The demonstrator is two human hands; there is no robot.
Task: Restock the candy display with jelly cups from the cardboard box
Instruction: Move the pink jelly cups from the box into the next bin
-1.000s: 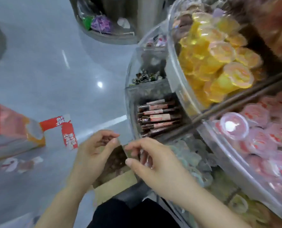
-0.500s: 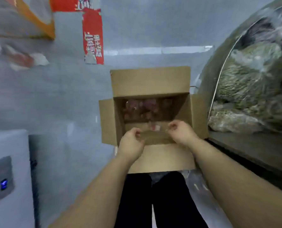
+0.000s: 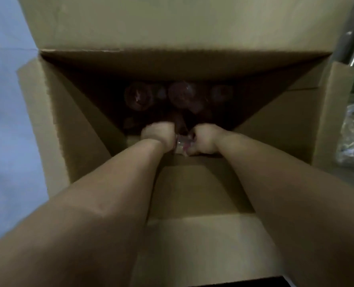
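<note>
Deep in the cardboard box, the left hand and right hand are curled together around a clear jelly cup; darker jelly cups lie beyond. A loose scoop could spill cups; the flaps leave little room beside the box's walls.

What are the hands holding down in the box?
Both hands, left hand and right hand, hold jelly cups bunched between them; which part they grip cannot be told.

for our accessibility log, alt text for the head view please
Both hands, left and right, reach deep into an open cardboard box, gathering a clear jelly cup between them. More cups lie dim at the bottom.
</note>
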